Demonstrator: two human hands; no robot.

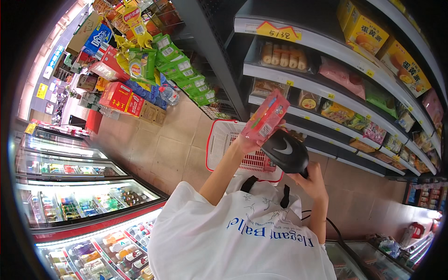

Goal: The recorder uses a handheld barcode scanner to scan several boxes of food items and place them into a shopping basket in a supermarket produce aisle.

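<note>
My left hand point(249, 144) grips a pink plastic packet point(266, 115) of packaged food, its printed barcode turned up towards me. In my right hand point(311, 182) is a black handheld barcode scanner point(285, 150), held by its handle. The scanner's head is close against the packet's lower end and covers part of my left fingers. Under both hands stands a white plastic shopping basket point(224, 134) with a red rim. A small reddish packet point(269, 164) lies in it, partly hidden by the scanner.
Shelves with packaged bread rolls point(284, 57) and yellow snack boxes point(367, 31) rise ahead on the right. Green snack bags point(185, 71) hang on a rack at the left. Red drink cartons point(120, 99) and a large water bottle point(169, 94) stand on the tiled floor point(175, 147). Drink coolers point(91, 203) line the left.
</note>
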